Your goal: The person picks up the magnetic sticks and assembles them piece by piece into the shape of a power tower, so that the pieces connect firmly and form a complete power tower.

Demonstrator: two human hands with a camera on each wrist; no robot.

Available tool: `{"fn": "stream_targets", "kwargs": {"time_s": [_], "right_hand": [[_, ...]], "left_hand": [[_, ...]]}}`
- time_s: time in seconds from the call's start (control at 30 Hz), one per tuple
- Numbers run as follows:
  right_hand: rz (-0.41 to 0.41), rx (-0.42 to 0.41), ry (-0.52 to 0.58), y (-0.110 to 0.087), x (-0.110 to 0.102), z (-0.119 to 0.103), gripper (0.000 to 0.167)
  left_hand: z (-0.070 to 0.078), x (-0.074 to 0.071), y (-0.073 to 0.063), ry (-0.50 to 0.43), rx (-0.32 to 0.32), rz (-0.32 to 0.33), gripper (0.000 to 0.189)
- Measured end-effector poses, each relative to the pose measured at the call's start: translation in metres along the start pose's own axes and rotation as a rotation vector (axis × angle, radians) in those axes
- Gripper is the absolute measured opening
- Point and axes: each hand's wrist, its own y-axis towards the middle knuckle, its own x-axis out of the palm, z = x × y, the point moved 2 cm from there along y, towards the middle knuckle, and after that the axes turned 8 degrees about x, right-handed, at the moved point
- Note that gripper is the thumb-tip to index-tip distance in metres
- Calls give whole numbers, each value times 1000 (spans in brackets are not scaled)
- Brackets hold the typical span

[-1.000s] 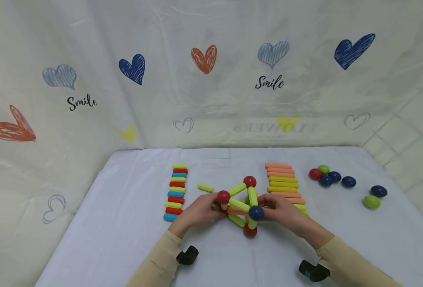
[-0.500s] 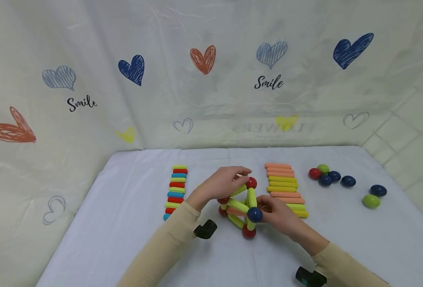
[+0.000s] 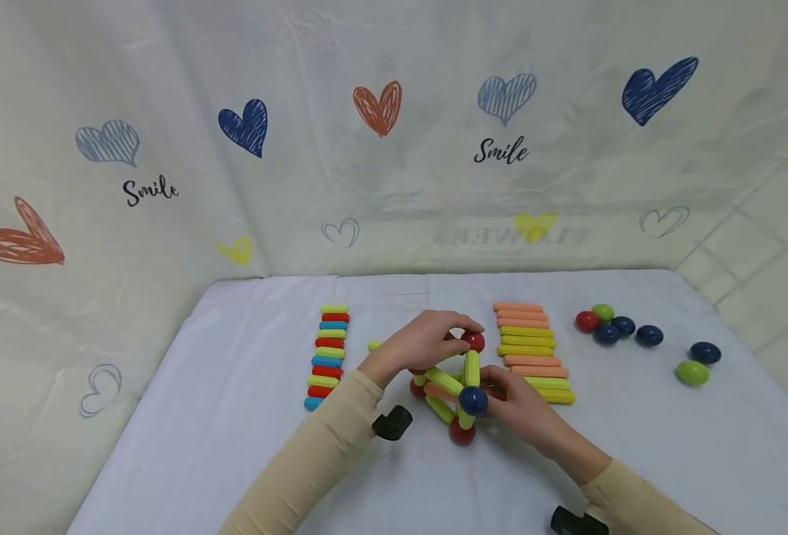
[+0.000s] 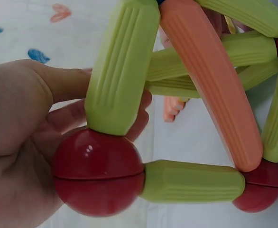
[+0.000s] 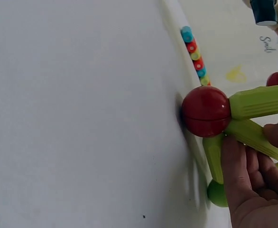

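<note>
A ball-and-rod toy frame of light green rods point(image 3: 472, 369) and mostly red balls stands mid-table. One corner is a blue ball point(image 3: 472, 401); an orange rod point(image 4: 212, 80) slants across a side. My left hand point(image 3: 427, 338) reaches over the frame and grips the far upper red ball point(image 3: 476, 341) between thumb and fingers. Close to the left wrist camera is another red ball point(image 4: 98, 171), beside that palm. On the right side, my right hand point(image 3: 521, 405) pinches a green rod behind the blue ball. In the right wrist view a lower red ball point(image 5: 206, 111) and a green ball point(image 5: 217, 193) show.
Short coloured rods point(image 3: 328, 362) line up in a column at left, one loose green rod point(image 3: 374, 345) partly hidden by the left wrist. Longer orange and yellow rods point(image 3: 528, 342) lie stacked at right. Beyond them are several loose balls point(image 3: 606, 334), with a green ball point(image 3: 692, 373) farthest right.
My left hand has left the frame's left corner, moved up and right across its top, and taken hold of the far red ball. My right hand keeps its hold, almost unmoved.
</note>
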Motion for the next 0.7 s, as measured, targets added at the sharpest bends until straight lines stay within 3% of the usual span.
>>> {"fn": "stream_targets", "kwargs": {"time_s": [0.2, 0.33, 0.5, 0.7], "right_hand": [[11, 6, 59, -2, 7, 1, 42], [30, -3, 77, -5, 12, 0, 37], [57, -4, 84, -6, 16, 1, 34], [89, -10, 96, -6, 18, 3, 32]], "left_hand": [[-7, -2, -1, 21, 118, -52, 35], [-10, -4, 1, 19, 162, -89, 35], [-11, -4, 3, -6, 146, -108, 33], [-2, -3, 3, 11, 111, -120, 41]]}}
